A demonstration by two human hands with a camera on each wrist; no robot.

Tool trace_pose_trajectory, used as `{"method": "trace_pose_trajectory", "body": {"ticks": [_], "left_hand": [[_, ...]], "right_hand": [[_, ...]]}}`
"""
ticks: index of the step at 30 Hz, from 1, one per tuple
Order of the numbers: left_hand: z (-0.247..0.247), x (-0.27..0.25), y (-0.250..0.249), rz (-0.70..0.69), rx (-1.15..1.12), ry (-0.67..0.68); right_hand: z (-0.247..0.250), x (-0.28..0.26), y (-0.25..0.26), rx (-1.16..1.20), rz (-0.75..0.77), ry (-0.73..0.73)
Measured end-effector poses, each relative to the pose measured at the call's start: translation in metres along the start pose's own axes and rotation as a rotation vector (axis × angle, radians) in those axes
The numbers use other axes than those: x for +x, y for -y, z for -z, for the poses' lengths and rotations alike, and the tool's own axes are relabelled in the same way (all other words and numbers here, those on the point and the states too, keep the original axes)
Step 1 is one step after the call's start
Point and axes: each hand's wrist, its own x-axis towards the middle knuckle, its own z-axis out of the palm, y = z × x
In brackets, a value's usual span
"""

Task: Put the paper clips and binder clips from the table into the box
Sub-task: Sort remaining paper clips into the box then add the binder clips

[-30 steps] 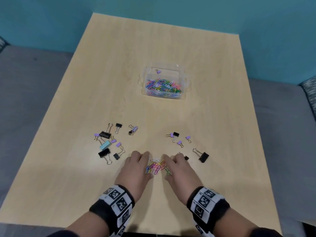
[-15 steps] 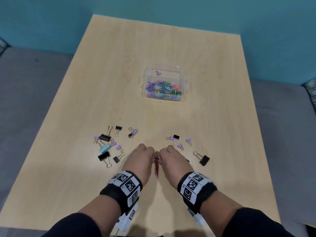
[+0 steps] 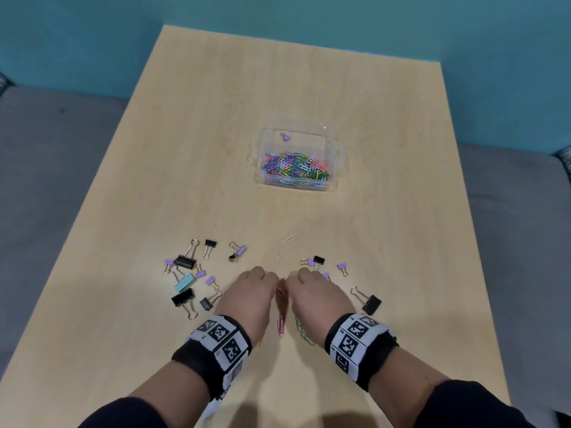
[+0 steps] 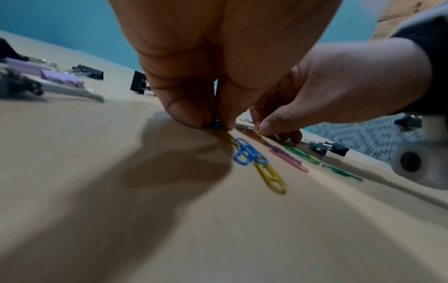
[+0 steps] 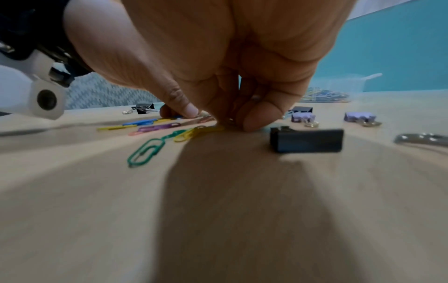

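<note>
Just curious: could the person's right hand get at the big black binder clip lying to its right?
Probably yes. The big black binder clip lies in the open on the wooden table beside the right hand, nothing between them, though its fingers are now pinching paper clips.

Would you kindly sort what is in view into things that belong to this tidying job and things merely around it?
Job: loose paper clips; binder clips; clear box; left hand; right hand.

Around: wooden table; grey sofa; teal wall; wrist bands.
</note>
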Motion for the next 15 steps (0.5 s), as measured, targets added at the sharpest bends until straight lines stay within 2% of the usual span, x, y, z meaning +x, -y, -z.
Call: {"method": "trace_pose_trajectory", "body": {"ticks": [11,15], "left_hand": [[0.016,0.022,0.001,0.070,-0.108,-0.043],[0.023,0.032,0.001,0.112,-0.195,-0.053]], "right_hand": [[0.012,0.023,0.007,-0.068,0.001,0.017],[0.016,0.032,0.003,0.056,0.001,0.013]]}}
